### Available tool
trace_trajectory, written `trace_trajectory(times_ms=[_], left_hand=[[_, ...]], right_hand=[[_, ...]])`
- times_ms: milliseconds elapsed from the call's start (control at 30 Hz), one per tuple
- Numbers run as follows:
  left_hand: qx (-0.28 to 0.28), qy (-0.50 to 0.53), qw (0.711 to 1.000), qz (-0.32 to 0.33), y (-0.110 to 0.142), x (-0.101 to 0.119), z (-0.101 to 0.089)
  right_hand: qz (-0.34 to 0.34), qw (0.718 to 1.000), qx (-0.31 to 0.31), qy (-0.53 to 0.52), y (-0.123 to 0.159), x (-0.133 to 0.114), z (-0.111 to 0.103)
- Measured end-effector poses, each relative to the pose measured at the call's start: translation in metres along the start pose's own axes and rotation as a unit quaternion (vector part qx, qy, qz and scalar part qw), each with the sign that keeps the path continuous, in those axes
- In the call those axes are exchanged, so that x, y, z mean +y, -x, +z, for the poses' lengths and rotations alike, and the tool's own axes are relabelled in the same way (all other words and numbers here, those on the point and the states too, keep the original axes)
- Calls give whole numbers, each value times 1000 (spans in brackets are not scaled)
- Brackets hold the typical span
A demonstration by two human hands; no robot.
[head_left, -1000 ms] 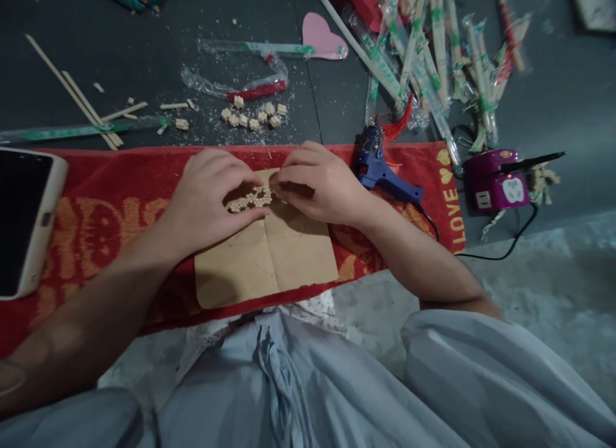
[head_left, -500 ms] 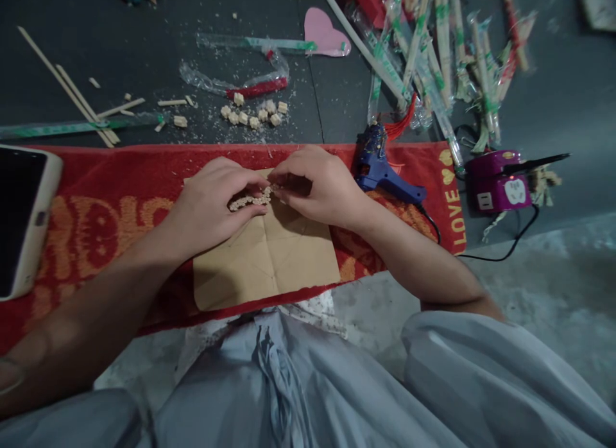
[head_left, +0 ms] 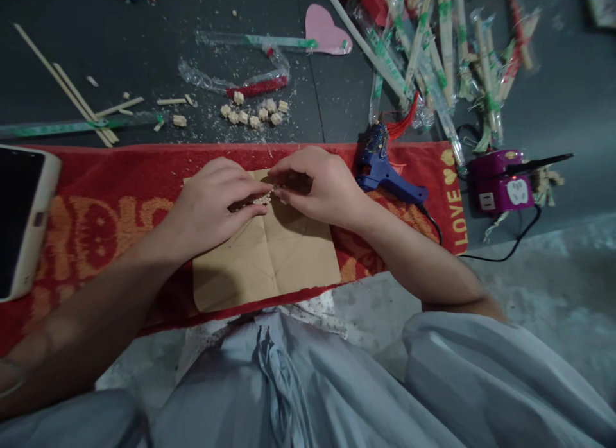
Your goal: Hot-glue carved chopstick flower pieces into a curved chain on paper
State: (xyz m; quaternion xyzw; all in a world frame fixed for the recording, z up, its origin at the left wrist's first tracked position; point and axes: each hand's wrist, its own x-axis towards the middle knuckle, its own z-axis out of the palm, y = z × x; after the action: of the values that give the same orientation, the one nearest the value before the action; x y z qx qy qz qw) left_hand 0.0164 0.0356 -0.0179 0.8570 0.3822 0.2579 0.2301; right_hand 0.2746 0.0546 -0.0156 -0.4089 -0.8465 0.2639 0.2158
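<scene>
Dark grey desk [head_left: 144, 56] fills the upper part of the head camera's view, dusted with pale crumbs, with blotchy concrete floor [head_left: 553, 307] showing past its near edge. A red towel [head_left: 144, 159] with orange patterns runs along that near edge, the word LOVE at its right end.

On the towel, about midway along the desk's near edge, lies a creased tan sheet [head_left: 303, 262]. Above the sheet's far edge, between the two hands, sits a small pale cluster [head_left: 261, 199] of knobbly bits, partly hidden by fingers. The left hand [head_left: 219, 198] holds it between a curved thumb and index finger. The right hand [head_left: 322, 181] has its thumb and forefinger close together at the cluster's right end; whether they clamp on it, I cannot tell.

Toward the towel's right end rests a blue glue gun [head_left: 385, 172], and just off that end stands a purple box [head_left: 500, 185] with a cord. A phone [head_left: 19, 223] lies on the towel at left. Beyond the towel's far edge are cream chunks [head_left: 254, 122], thin sticks [head_left: 58, 79], a pink heart [head_left: 327, 29] and, farther right, plastic-wrapped sticks [head_left: 445, 43].
</scene>
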Motion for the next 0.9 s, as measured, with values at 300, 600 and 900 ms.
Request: trace_trajectory(times_ms=[300, 600, 900], left_hand=[[-4, 2, 1000, -16, 0, 1, 1], [18, -2, 1000, 5, 0, -9, 7], [39, -6, 999, 34, -2, -23, 13]], right_hand=[[-49, 998, 26, -2, 8, 10, -8], [-16, 988, 40, 149, 16, -2, -77], [2, 949, 35, 313, 86, 73, -130]])
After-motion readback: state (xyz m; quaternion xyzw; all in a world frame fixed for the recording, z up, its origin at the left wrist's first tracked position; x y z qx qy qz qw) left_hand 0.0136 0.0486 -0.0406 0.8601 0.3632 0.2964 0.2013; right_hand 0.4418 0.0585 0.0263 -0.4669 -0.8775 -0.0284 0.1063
